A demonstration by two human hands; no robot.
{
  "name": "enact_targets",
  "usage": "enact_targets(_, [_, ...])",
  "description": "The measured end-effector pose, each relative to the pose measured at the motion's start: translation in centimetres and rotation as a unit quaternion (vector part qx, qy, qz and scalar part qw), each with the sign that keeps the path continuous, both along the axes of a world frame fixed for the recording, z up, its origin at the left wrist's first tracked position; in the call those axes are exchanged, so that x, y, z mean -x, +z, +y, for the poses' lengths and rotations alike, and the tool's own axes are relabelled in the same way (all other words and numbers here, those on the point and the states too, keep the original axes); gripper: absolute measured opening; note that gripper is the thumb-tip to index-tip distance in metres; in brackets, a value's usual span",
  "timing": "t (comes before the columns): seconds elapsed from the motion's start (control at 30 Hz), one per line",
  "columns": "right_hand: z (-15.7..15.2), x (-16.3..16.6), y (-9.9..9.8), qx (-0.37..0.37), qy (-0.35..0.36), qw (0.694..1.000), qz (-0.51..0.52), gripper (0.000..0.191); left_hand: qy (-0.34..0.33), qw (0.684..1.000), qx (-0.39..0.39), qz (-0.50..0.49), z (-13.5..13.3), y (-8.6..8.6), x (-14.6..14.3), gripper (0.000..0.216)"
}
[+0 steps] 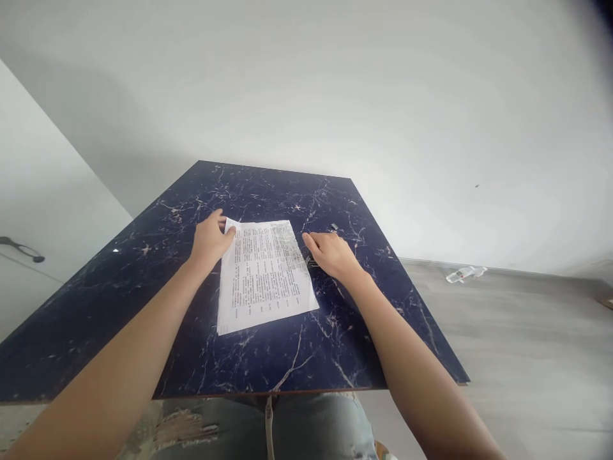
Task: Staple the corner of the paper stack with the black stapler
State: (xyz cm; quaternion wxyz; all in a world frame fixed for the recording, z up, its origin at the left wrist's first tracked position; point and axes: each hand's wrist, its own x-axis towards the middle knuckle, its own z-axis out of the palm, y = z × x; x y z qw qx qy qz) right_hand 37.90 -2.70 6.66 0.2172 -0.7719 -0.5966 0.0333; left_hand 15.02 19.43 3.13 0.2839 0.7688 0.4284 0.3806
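A printed white sheet of paper [263, 275] lies on a dark blue marbled table [143, 306]. My left hand [209, 239] rests on the sheet's upper left corner, thumb and fingers pinching the corner, which lifts slightly. My right hand [330, 252] lies at the sheet's right edge, fingers stretched toward the paper and touching the table beside it. A small metal clip [334, 227] sits on the table just beyond my right hand.
A white wall stands behind the table. A white door with a dark handle [22, 249] is at the left. Grey floor lies to the right, with a small plastic object [464, 274] by the wall.
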Motion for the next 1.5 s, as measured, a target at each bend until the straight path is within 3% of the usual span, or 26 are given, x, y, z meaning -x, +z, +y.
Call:
enact_targets(0.1, [-0.8,-1.4,0.6,0.021,0.064,0.997,0.028,0.052,-0.007,0.991,-0.118,0.059,-0.8,0.7,0.0,0.053])
enact_targets(0.17, [-1.5,-2.6,1.0,0.058,0.128,0.989,0.048,0.038,-0.108,0.982,-0.117,0.098,-1.9,1.1,-0.4,0.039])
enact_targets(0.23, [-1.9,-3.9,1.0,0.097,0.169,0.979,0.057,0.031,-0.246,0.954,-0.077,0.155,-3.1,1.1,-1.1,0.039])
enact_targets(0.3, [-2.1,-4.7,0.8,0.108,0.147,0.982,0.043,0.025,-0.343,0.912,-0.058,0.217,-4.1,0.8,-1.7,0.047])
enact_targets(0.37, [-1.9,-4.8,0.6,0.066,0.064,0.996,0.008,0.021,-0.385,0.884,-0.059,0.259,-4.7,0.2,-2.1,0.055])
enact_targets(0.43, [-1.4,-4.1,0.6,-0.013,-0.023,1.000,-0.007,0.023,-0.394,0.876,-0.062,0.269,-4.9,-0.3,-2.3,0.058])
enact_targets(0.5, [-0.9,-2.7,0.6,-0.077,-0.054,0.995,0.027,0.024,-0.388,0.884,-0.053,0.257,-5.0,-0.6,-2.5,0.064])
enact_targets(0.63, [0.2,0.2,0.2,-0.087,0.020,0.994,0.061,0.020,-0.346,0.913,-0.012,0.215,-5.4,-0.6,-2.9,0.097])
enact_targets(0.7, [0.6,1.1,-0.4,-0.069,0.053,0.995,0.045,0.019,-0.330,0.924,0.004,0.193,-5.7,-0.2,-3.0,0.101])
enact_targets(0.83, [0.9,1.6,-1.3,-0.041,0.110,0.992,0.042,0.026,-0.334,0.930,-0.014,0.153,-5.9,0.8,-3.1,0.074])
enact_targets(1.0, [1.1,0.7,-1.6,-0.043,0.129,0.985,0.103,0.036,-0.360,0.924,-0.007,0.130,-6.0,1.2,-3.1,0.045])
enact_targets(1.1, [0.9,-1.0,-1.5,-0.044,0.149,0.955,0.253,0.040,-0.372,0.918,0.016,0.135,-5.9,1.1,-3.0,0.039])
enact_targets(1.23, [0.2,-3.8,-1.8,0.006,0.167,0.871,0.461,0.034,-0.373,0.914,0.026,0.160,-5.5,1.0,-2.9,0.049])
enact_targets(1.37, [-0.2,-5.3,-2.7,0.036,0.209,0.801,0.560,0.036,-0.380,0.909,0.037,0.169,-5.3,1.0,-2.7,0.048])
enact_targets(1.5, [-0.1,-5.6,-3.2,0.046,0.222,0.774,0.591,0.041,-0.379,0.908,0.037,0.173,-5.2,1.0,-2.6,0.051])
